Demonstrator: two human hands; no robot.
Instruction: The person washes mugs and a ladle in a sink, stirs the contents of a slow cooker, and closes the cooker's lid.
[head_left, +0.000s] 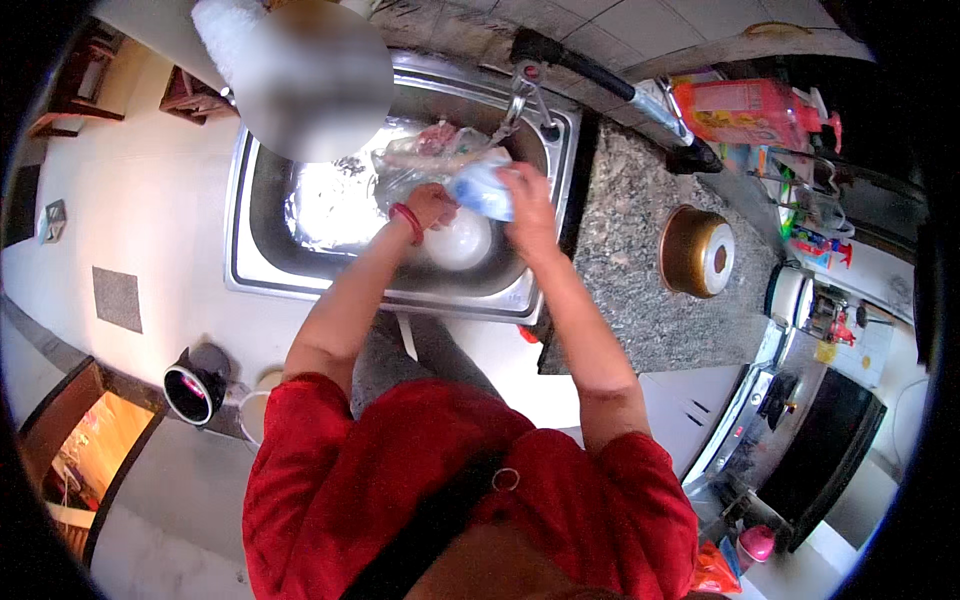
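Note:
Over the steel sink (pixel 375 298), my right hand (pixel 530 205) grips a light blue and white object (pixel 483 190); it looks cup-like, but its exact kind is unclear. Close to its left side is my left hand (pixel 432 205), with a red bangle on the wrist. Its fingers are curled together, and whatever they may hold is hidden. Just below both hands a round white bowl (pixel 462 242) sits in the sink. Behind them lies a clear plastic bag (pixel 400 165) with something reddish in it. The faucet (pixel 522 92) reaches in from the back right.
A brownish metal pot (pixel 697 252) stands upside down on the granite counter (pixel 630 200) at right. Beyond it are a red pump bottle (pixel 745 112) and a stove (pixel 800 440). A blurred round patch covers the sink's back left corner, beside something white and fluffy (pixel 225 40).

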